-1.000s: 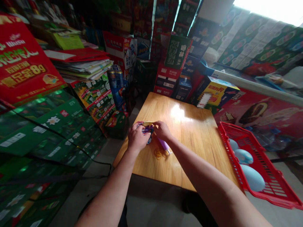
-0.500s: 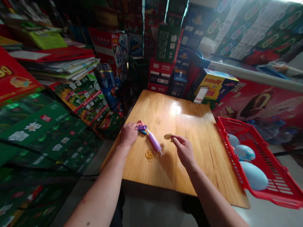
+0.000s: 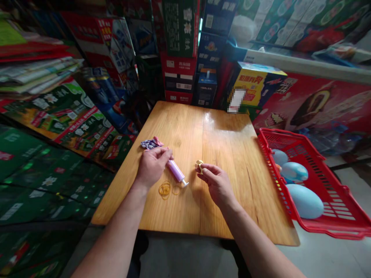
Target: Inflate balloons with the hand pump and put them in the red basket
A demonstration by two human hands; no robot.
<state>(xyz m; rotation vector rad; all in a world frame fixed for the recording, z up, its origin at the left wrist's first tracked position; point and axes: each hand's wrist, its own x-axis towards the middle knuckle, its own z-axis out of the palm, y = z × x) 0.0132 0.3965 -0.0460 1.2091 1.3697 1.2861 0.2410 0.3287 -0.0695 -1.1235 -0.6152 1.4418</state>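
Observation:
My left hand (image 3: 153, 166) is closed at the nozzle end of a purple hand balloon pump (image 3: 176, 172). The pump's white handle points toward me, and my fingers hide its tip. In a pinch of thumb and fingers, my right hand (image 3: 217, 181) holds a limp yellowish balloon (image 3: 199, 166) above the wooden table (image 3: 226, 154). Beyond my left hand lies a small pile of deflated balloons (image 3: 150, 143), dark purple and pink. Several rubber bands (image 3: 164, 189) lie on the tabletop near the pump's handle.
A red plastic basket (image 3: 333, 183) at the table's right side contains blue inflated balloons (image 3: 305, 200). Stacked green cartons (image 3: 43, 181) line the left. More boxes (image 3: 179, 77) stand behind the table, beside a yellow and blue box (image 3: 255, 83).
My left hand has left the deflated balloons and moved to the pump's nozzle end. My right hand still holds the yellowish balloon. The camera view has shifted.

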